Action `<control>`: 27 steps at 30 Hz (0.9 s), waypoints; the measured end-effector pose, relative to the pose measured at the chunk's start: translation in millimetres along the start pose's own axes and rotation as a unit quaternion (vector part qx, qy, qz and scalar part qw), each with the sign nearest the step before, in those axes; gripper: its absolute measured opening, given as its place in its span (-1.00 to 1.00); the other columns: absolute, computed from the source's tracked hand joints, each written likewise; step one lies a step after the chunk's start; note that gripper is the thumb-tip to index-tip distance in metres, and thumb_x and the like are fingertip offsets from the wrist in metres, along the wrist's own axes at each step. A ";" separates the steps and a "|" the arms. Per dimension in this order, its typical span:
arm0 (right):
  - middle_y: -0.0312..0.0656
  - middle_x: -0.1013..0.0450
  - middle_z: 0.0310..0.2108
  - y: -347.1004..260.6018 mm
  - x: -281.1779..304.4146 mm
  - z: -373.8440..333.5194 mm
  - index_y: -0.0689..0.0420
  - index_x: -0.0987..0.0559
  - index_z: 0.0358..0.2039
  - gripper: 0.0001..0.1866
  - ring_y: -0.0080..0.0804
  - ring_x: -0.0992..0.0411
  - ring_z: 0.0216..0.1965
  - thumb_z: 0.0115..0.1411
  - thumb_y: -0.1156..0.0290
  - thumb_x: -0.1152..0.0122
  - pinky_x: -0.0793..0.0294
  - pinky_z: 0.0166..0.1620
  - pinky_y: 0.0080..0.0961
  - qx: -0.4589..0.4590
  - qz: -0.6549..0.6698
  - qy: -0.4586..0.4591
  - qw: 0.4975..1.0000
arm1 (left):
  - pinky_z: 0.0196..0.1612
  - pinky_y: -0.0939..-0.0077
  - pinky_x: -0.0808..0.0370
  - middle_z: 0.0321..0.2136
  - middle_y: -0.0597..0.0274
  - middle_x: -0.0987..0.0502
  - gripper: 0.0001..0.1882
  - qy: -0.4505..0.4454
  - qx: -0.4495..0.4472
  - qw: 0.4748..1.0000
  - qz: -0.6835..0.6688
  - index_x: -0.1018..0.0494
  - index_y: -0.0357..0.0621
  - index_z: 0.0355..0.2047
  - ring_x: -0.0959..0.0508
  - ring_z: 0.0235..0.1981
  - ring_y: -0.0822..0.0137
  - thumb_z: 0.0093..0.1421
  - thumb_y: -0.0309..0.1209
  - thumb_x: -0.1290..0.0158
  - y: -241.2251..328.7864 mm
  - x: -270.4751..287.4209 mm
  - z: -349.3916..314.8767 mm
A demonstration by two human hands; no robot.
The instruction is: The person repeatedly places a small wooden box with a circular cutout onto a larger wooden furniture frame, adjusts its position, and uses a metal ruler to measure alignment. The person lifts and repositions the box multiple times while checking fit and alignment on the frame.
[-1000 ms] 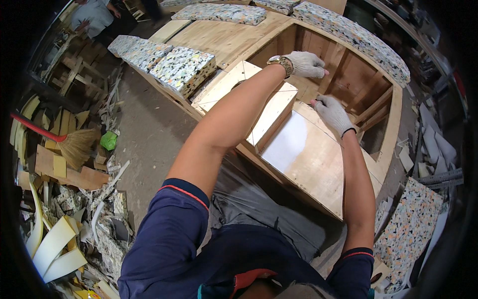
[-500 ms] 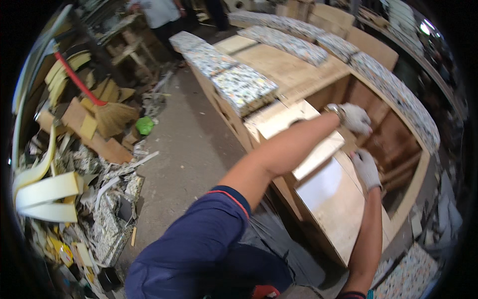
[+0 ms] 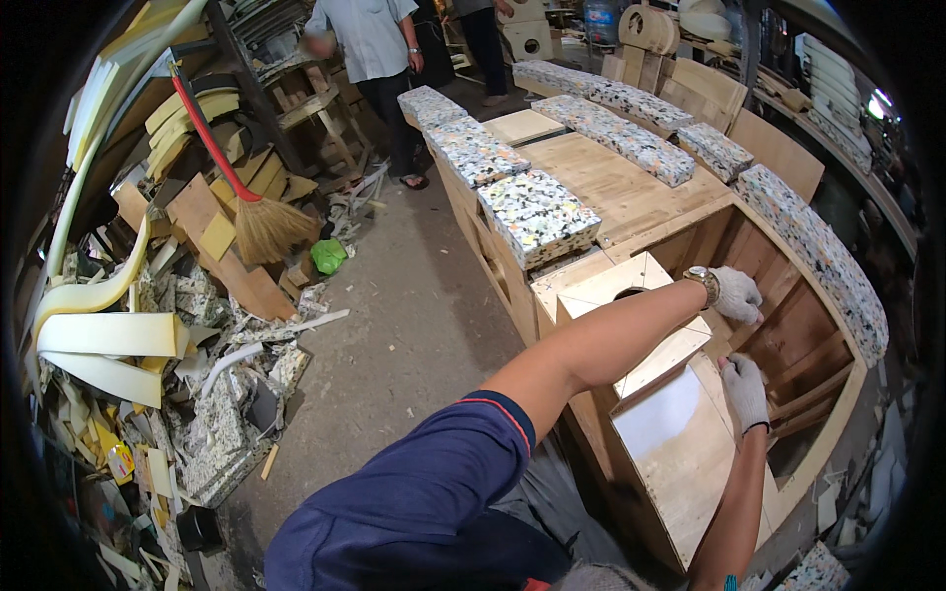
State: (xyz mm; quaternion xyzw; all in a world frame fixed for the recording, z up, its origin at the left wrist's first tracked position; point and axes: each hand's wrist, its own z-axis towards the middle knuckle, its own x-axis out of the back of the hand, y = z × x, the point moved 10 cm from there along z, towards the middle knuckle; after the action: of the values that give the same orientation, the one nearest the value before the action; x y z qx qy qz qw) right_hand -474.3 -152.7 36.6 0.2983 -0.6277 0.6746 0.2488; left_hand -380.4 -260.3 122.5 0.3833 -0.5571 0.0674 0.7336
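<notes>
Both my hands wear pale knit work gloves and are over the open compartment of a large curved wooden frame [image 3: 724, 212]. My left hand [image 3: 736, 294], with a watch at its wrist, reaches past a small wooden box [image 3: 662, 366]. Its fingers are curled; anything inside them is hidden. My right hand [image 3: 746, 391] is bent at the near edge of the compartment, beside a wooden panel [image 3: 680, 483] with a white patch. Its fingers look pressed together, and what they grip cannot be made out. My left forearm partly covers a round dark hole in the box.
Speckled foam blocks [image 3: 540, 212] line the frame's left side, and more foam strips [image 3: 808, 246] follow its curved right rim. At left lie a broom [image 3: 271, 231], foam offcuts [image 3: 108, 335] and scrap wood. People [image 3: 370, 49] stand at the back.
The whole view has shifted, so the frame sits lower and further right and more of the people shows. My hands stay over the same compartment with little change in pose.
</notes>
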 end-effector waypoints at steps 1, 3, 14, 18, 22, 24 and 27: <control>0.19 -0.55 -0.33 -2.0 -0.3 -0.5 0.43 -0.56 -0.16 -0.53 0.04 -0.43 -0.32 0.45 0.14 -0.20 -0.46 -0.13 -0.16 -0.005 -0.003 -0.005 1.000 | -0.06 0.02 -0.57 -0.20 0.02 -0.74 -0.47 0.000 0.002 1.000 -0.001 -0.70 0.04 -0.19 -0.70 -0.13 -0.10 0.28 0.23 -0.10 -0.9 -0.5 -0.4; 0.18 -0.56 -0.33 -6.4 -0.8 -3.0 0.43 -0.57 -0.16 -0.53 0.01 -0.45 -0.32 0.45 0.13 -0.20 -0.47 -0.13 -0.17 -0.012 0.003 -0.004 1.000 | -0.06 0.02 -0.56 -0.21 0.02 -0.74 -0.47 0.001 0.000 1.000 0.003 -0.70 0.04 -0.20 -0.70 -0.13 -0.10 0.29 0.22 -0.10 -2.3 -0.6 -2.1; 0.17 -0.59 -0.33 -4.3 -5.5 -5.0 0.38 -0.64 -0.16 -0.53 0.04 -0.54 -0.29 0.44 0.10 -0.22 -0.49 -0.12 -0.14 -0.009 0.031 0.008 0.999 | 0.02 0.05 -0.57 -0.13 0.02 -0.73 -0.46 0.000 -0.001 1.000 0.014 -0.70 0.05 -0.10 -0.69 -0.06 -0.09 0.29 0.21 -0.09 -2.2 -0.8 -7.8; 0.26 -0.60 -0.27 5.7 9.4 -3.3 0.36 -0.65 -0.18 -0.51 0.20 -0.56 -0.21 0.43 0.06 -0.19 -0.49 -0.10 -0.06 0.025 -0.046 0.022 0.998 | 0.08 0.05 -0.56 -0.07 0.03 -0.73 -0.42 -0.030 -0.012 0.999 0.003 -0.69 0.04 -0.05 -0.68 -0.01 -0.10 0.30 0.24 -0.07 13.1 1.1 1.0; 0.23 -0.59 -0.30 -9.9 1.7 -2.5 0.31 -0.64 -0.19 -0.51 0.18 -0.55 -0.24 0.44 0.03 -0.17 -0.47 -0.12 -0.05 -0.002 -0.044 0.000 0.999 | 0.09 0.07 -0.54 -0.05 0.04 -0.71 -0.36 -0.036 0.005 0.998 0.046 -0.67 0.00 -0.03 -0.66 0.03 -0.07 0.33 0.29 -0.03 5.7 6.4 -7.5; 0.19 -0.58 -0.33 -4.2 -5.7 -1.3 0.30 -0.63 -0.18 -0.51 0.13 -0.54 -0.27 0.44 0.02 -0.17 -0.47 -0.14 -0.08 -0.053 -0.025 -0.028 0.998 | 0.08 0.07 -0.54 -0.08 0.03 -0.71 -0.34 -0.042 0.019 0.998 0.046 -0.67 -0.01 -0.04 -0.66 0.01 -0.07 0.35 0.31 0.00 1.0 4.3 -8.1; 0.12 -0.56 -0.38 2.0 -2.8 -3.3 0.30 -0.60 -0.18 -0.51 0.01 -0.51 -0.32 0.45 0.01 -0.16 -0.46 -0.16 -0.12 -0.065 -0.005 -0.033 0.997 | 0.05 0.08 -0.54 -0.11 0.03 -0.72 -0.33 -0.044 0.020 0.998 0.045 -0.67 -0.02 -0.05 -0.67 -0.01 -0.05 0.35 0.33 0.01 5.3 3.5 -3.3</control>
State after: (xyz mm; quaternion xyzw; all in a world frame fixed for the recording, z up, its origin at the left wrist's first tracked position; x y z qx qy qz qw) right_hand -474.1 -149.5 33.1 0.3073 -0.6763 0.6210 0.2502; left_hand -379.4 -255.6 127.8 0.3753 -0.6039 0.0944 0.6968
